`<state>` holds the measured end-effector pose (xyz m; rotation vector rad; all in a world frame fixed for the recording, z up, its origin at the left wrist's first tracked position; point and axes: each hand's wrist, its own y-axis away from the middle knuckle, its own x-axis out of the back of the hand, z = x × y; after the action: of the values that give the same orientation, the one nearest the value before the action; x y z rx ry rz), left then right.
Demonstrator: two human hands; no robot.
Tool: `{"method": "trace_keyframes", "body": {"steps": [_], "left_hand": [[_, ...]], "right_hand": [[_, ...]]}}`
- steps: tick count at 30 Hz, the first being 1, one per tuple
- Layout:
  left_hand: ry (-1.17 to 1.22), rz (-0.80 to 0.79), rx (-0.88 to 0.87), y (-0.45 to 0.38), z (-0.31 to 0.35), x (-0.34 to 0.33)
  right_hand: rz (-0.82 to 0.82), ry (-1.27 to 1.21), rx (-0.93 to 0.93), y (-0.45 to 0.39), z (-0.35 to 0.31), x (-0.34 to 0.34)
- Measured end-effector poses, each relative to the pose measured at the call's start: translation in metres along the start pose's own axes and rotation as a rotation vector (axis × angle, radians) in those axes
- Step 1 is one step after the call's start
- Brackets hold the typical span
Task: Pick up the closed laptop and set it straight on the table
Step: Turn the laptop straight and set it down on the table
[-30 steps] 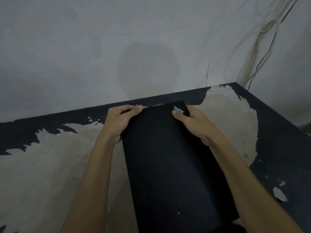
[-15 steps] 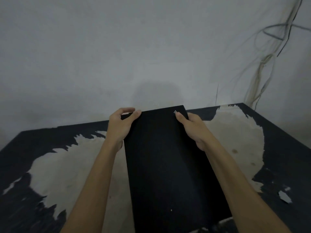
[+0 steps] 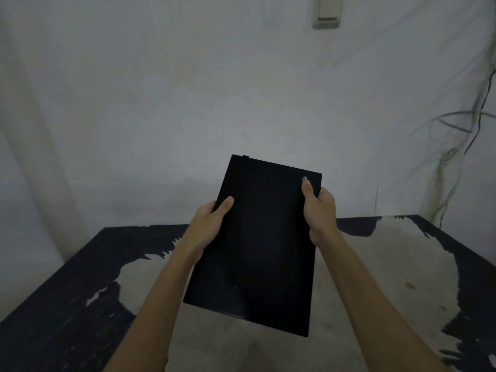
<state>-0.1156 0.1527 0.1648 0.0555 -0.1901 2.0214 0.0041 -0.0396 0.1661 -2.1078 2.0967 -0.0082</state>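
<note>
The closed black laptop [image 3: 260, 242] is held in the air above the table [image 3: 80, 304], tilted up with its far short edge raised toward the wall. It is turned slightly, far end leaning left. My left hand [image 3: 212, 224] grips its left long edge, thumb on the lid. On the right long edge near the far corner, my right hand [image 3: 319, 210] holds it, with the thumb covering part of the small white logo. The laptop's near edge hangs clear of the tabletop.
The table is black with large worn pale patches [image 3: 375, 277] and stands against a grey-white wall. Loose cables [image 3: 456, 146] hang in the right corner. A wall switch [image 3: 328, 12] sits high up.
The laptop has been lifted off the table and tipped up toward the wall. Both hands slid from its far edge to its long sides. The camera has tilted upward.
</note>
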Motion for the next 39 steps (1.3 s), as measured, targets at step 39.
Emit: {"method": "trace_keyframes", "body": {"steps": [39], "left_hand": [[-0.787,-0.391,-0.387,-0.007,0.056,0.022]], "right_hand": [[-0.333,0.067,0.369,0.012,-0.017,-0.004]]}}
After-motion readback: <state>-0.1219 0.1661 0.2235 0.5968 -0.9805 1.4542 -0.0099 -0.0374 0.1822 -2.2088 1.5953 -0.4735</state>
